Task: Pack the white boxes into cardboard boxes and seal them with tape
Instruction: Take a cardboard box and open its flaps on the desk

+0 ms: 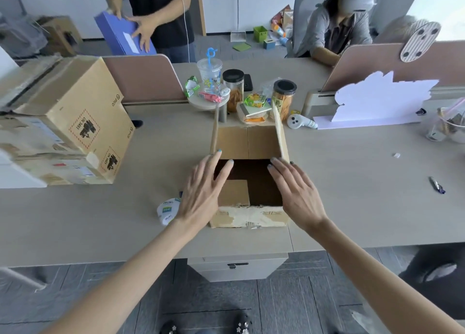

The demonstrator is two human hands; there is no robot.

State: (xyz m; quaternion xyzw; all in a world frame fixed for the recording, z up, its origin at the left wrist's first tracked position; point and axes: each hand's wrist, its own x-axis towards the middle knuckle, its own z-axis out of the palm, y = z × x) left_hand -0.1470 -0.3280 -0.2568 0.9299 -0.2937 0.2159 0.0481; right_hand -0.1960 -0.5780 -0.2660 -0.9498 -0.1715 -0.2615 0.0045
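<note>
Office desk (352, 195), snack jars (284, 98) crowding its far side: a person's left hand (203, 190) and right hand (297, 190) lie flat-fingered, gripping nothing, along the two sides of a small cardboard box (247, 142) standing open at the desk's centre, fingertips touching its upright side flaps. No white box shows inside. The carton appears to be being readied for packing; next, white boxes must go in before the tape roll (167, 211), just beside the left wrist, is needed.
</note>
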